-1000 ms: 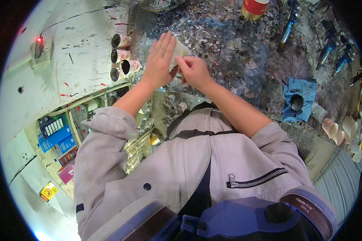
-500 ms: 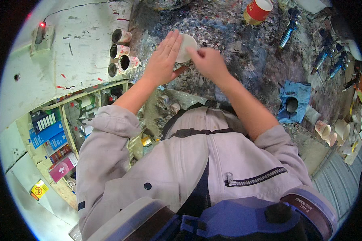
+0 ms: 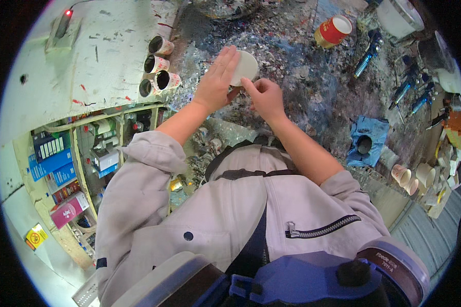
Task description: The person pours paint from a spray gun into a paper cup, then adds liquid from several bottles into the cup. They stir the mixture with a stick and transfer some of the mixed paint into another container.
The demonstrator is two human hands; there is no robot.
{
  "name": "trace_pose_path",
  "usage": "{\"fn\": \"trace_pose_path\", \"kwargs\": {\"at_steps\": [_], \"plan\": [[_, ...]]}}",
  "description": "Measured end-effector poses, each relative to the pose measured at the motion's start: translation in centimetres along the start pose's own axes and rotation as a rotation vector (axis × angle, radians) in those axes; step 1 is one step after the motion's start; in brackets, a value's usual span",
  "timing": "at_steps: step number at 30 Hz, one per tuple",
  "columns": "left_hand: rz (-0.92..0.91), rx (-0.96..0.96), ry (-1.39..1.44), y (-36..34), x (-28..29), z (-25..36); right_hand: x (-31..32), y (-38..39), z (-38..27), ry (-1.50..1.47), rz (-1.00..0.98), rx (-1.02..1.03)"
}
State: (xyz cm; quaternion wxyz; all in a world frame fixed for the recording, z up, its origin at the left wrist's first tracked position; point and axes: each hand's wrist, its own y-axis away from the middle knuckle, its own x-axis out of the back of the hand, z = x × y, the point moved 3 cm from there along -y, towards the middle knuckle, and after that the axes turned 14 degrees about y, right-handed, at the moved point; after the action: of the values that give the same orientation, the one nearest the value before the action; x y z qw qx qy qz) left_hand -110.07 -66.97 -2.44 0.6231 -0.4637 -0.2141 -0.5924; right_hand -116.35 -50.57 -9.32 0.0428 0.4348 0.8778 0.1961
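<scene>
Both forearms (image 3: 182,125) are extended forward from rolled grey sleeves (image 3: 151,148), and the hands are brought close together over the paint-spattered table (image 3: 302,97). The right hand (image 3: 268,100) is bent inward, its thumb reached to the lower edge of a white round piece (image 3: 248,66) and its other fingers curled; whether the edge is pinched cannot be told. The left hand (image 3: 216,82) is laid along the piece's left side, fingers straight and pressed together; any grip underneath is hidden. The round face is turned toward the camera, whereas a second ago the piece was seen more from the side, with a yellow mark showing. Since the last frame, the right thumb has been shifted down to the lower edge. Farther off, a red-and-gold container (image 3: 334,31) is seen.
</scene>
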Motion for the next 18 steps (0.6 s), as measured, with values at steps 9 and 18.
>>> {"fn": "trace_pose_path", "kwargs": {"at_steps": [9, 18], "plan": [[0.454, 0.369, 0.289, 1.2, -0.8, 1.7, 3.6, -4.5, -4.5, 0.165, -0.081, 0.165], [0.468, 0.793, 0.53, 1.8, -2.3, 2.2, 4.1, -7.3, -3.7, 0.094, -0.326, -0.215]]}}
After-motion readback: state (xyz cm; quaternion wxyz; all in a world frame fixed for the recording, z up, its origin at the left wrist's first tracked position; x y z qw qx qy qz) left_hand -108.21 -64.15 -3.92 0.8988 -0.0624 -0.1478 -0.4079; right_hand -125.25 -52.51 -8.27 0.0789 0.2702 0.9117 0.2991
